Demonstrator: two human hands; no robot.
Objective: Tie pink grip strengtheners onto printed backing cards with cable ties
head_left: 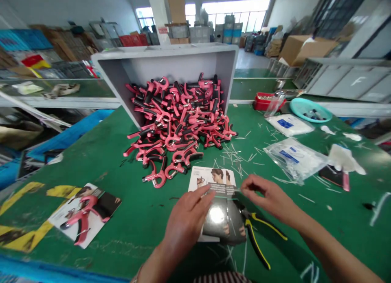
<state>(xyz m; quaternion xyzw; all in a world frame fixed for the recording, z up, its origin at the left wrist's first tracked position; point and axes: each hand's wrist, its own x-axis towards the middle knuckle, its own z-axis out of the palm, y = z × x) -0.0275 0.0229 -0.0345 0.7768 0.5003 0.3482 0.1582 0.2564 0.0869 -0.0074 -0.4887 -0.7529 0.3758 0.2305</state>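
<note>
My left hand (pixel 187 217) presses its fingertips on a printed packaging card (pixel 218 193) lying on the green table (pixel 128 217). My right hand (pixel 269 197) pinches something thin at the card's right edge, probably a white tie; I cannot tell for sure. Yellow-and-black pliers (pixel 259 238) lie just under my right hand. A pile of pink-and-black hand grippers (pixel 180 128) spills from a tipped grey crate (pixel 165 60) beyond the card. One hand gripper mounted on a card (pixel 84 217) lies at the left.
Several white ties (pixel 235 152) are scattered on the table. Clear plastic bags (pixel 295 156) lie at the right, with a teal bowl (pixel 310 109) and a red tray (pixel 267 100) farther back. White gloves (pixel 343 157) rest near the right edge.
</note>
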